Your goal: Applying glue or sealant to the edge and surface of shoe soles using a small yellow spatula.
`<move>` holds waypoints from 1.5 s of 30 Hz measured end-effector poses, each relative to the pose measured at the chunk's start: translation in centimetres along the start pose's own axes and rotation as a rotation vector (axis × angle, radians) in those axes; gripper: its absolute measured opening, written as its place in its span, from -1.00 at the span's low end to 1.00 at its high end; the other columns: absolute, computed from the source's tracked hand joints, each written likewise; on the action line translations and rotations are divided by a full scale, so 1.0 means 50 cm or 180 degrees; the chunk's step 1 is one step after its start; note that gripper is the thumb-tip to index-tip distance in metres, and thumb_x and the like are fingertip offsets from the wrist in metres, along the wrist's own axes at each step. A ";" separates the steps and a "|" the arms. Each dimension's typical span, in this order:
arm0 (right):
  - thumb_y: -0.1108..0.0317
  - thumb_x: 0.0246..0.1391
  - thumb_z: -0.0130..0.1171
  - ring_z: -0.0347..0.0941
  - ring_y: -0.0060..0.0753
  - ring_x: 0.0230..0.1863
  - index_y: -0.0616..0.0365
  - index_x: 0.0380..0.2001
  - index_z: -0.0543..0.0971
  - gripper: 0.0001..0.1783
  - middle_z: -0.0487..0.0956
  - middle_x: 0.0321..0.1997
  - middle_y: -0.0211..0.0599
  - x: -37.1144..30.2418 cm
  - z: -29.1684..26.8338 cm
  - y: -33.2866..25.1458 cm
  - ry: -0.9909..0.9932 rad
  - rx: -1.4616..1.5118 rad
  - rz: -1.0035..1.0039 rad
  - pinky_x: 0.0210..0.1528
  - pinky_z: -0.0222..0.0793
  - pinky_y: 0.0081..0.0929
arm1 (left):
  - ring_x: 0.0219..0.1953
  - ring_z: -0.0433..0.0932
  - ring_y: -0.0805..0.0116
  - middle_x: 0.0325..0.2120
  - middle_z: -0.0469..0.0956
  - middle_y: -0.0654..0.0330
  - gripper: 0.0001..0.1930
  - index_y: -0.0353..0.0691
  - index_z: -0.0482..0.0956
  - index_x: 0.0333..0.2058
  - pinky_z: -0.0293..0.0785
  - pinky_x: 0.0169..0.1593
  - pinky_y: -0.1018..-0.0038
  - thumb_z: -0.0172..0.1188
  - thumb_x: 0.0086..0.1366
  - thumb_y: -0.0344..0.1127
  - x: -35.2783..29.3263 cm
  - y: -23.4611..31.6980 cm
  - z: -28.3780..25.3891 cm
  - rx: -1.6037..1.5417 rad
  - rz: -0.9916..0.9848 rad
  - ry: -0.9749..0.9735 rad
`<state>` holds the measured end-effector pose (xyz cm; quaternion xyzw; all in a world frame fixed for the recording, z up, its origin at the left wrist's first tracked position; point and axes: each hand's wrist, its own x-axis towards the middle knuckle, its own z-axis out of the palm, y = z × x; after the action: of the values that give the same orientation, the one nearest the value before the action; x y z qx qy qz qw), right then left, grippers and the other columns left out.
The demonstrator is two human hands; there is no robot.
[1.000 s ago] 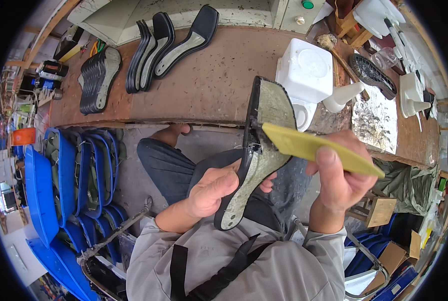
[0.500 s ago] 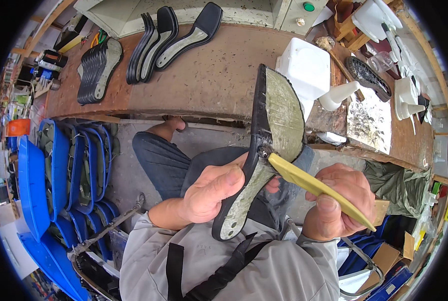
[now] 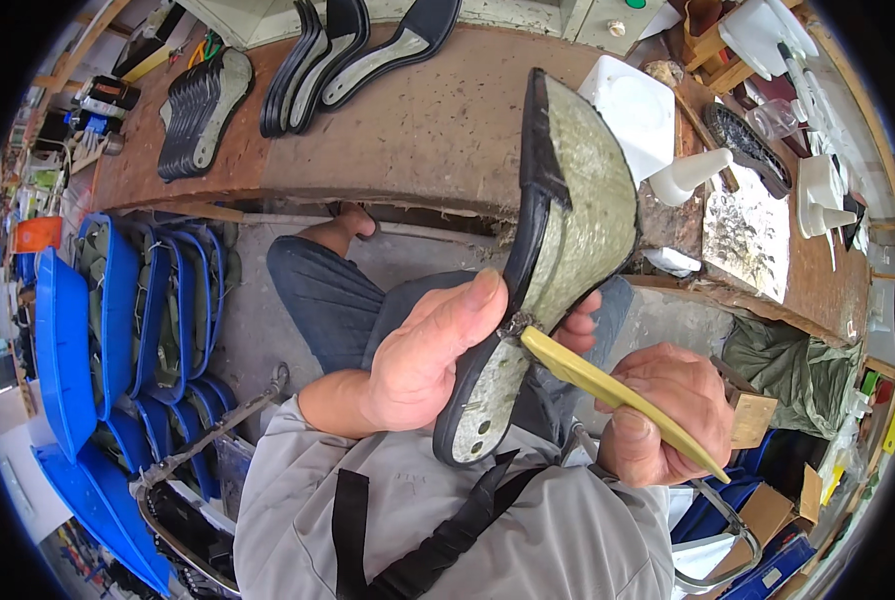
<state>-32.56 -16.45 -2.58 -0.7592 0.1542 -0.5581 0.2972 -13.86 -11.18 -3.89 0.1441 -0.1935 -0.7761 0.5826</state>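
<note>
My left hand (image 3: 432,350) grips a shoe insole (image 3: 577,220) at its narrow waist, thumb on the near edge and fingertips showing past the far side. The insole has a rough grey-green face, a black wrapped edge and small holes at its lower end. My right hand (image 3: 667,415) is closed around a flat yellow stick (image 3: 607,385). The stick's tip touches the insole's black edge just below my left thumb, beside a small dark clump. The clump's material is hard to make out.
More black-edged insoles (image 3: 202,120) lie stacked on the brown workbench (image 3: 397,150). At the right are a white plastic container (image 3: 632,115), a white nozzle (image 3: 692,175) and a dark shoe sole (image 3: 747,150). Blue trays (image 3: 67,350) stand at the left.
The insole has shifted up and right and turned somewhat, my left hand moving with it. The stick's tip has gone down along the black edge toward the holed end.
</note>
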 end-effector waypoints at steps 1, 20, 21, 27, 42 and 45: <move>0.49 -0.14 0.34 0.51 -0.35 -0.67 0.41 -0.45 0.54 -0.79 0.56 -0.60 -0.14 -0.002 0.002 -0.002 0.0027 0.0043 0.0028 -0.66 0.49 -0.45 | 0.16 0.36 0.17 0.15 0.33 -0.06 -0.39 -0.47 0.17 0.23 0.19 0.28 0.28 -0.26 0.47 -0.01 0.001 0.000 0.003 -0.0023 0.0003 0.0006; 0.44 -0.11 0.33 0.44 -0.46 -0.74 0.34 -0.50 0.56 -0.82 0.56 -0.63 -0.21 0.005 0.002 -0.036 -0.0903 0.0771 -0.0195 -0.74 0.39 -0.55 | 0.00 0.47 0.30 -0.01 0.47 0.06 -0.44 -0.41 0.36 0.11 0.32 0.19 0.37 -0.23 0.47 0.01 0.024 0.014 0.035 0.0209 0.0518 0.0280; 0.44 -0.12 0.34 0.45 -0.48 -0.72 0.34 -0.50 0.58 -0.83 0.57 -0.62 -0.22 0.005 0.003 -0.034 -0.0734 0.0739 -0.0249 -0.74 0.37 -0.57 | 0.00 0.47 0.30 -0.02 0.48 0.06 -0.44 -0.41 0.37 0.10 0.32 0.19 0.37 -0.23 0.47 0.01 0.026 0.014 0.034 0.0268 0.0555 0.0275; 0.46 -0.11 0.28 0.45 -0.52 -0.70 0.29 -0.49 0.62 -0.89 0.60 -0.57 -0.25 0.006 -0.001 -0.043 -0.0756 0.0568 -0.0712 -0.70 0.32 -0.61 | -0.02 0.49 0.30 -0.04 0.50 0.06 -0.46 -0.36 0.39 0.09 0.37 0.13 0.36 -0.25 0.47 0.02 0.047 0.016 0.024 0.0350 0.0921 0.0185; 0.43 -0.20 0.31 0.37 -0.57 -0.67 0.16 -0.45 0.66 -0.86 0.58 -0.49 -0.35 0.035 -0.046 -0.010 -0.0879 0.0419 -0.1231 -0.68 0.18 -0.65 | 0.01 0.48 -0.14 0.02 0.38 -0.35 -0.35 -0.52 0.27 0.15 0.39 0.15 0.06 -0.37 0.47 0.05 0.060 0.023 0.008 -0.0589 0.0654 0.0019; 0.42 -0.19 0.30 0.39 -0.61 -0.67 0.14 -0.44 0.67 -0.85 0.56 -0.54 -0.39 0.061 -0.057 -0.001 -0.1532 0.0479 -0.1027 -0.72 0.12 -0.70 | 0.00 0.49 -0.15 0.03 0.37 -0.35 -0.34 -0.53 0.26 0.15 0.39 0.15 0.07 -0.37 0.47 0.05 0.060 0.022 0.006 -0.0732 0.0612 -0.0116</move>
<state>-34.24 -18.94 0.32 -0.8603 -0.0851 -0.4119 0.2881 -13.89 -14.27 -3.09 0.0431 -0.1268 -0.7363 0.6633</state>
